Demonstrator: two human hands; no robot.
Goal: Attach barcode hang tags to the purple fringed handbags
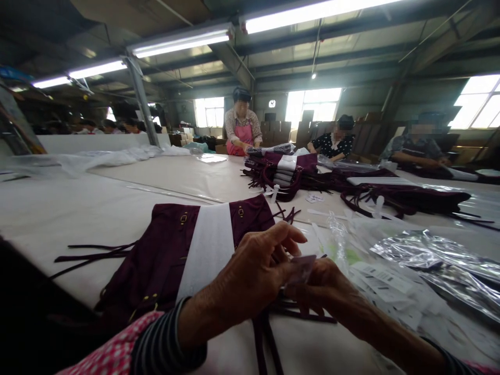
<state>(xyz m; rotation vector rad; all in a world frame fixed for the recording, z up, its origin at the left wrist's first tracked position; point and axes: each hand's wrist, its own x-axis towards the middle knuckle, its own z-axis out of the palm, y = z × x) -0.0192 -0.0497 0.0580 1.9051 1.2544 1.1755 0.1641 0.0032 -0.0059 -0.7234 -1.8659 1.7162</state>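
A dark purple handbag [140, 265] with gold buckles and long tassel strips lies flat on the table in front of me. A broad white paper wrap [207, 245] crosses its middle. Over the bag's right side my left hand [253, 271] is closed, its thumb and fingers pinching a small translucent plastic piece [302, 269]. My right hand [326, 286] meets it from the right, fingers bent around the same piece. What lies between the fingertips underneath is partly hidden. Purple strips hang from the bag below both hands.
A pile of purple bags [289, 172] stands across the table, with more bags [414, 195] to its right. Shiny plastic film [441, 255] and white labels [390, 286] lie at right. Clear plastic sheeting [97, 159] is at far left. Several co-workers [242, 130] work opposite.
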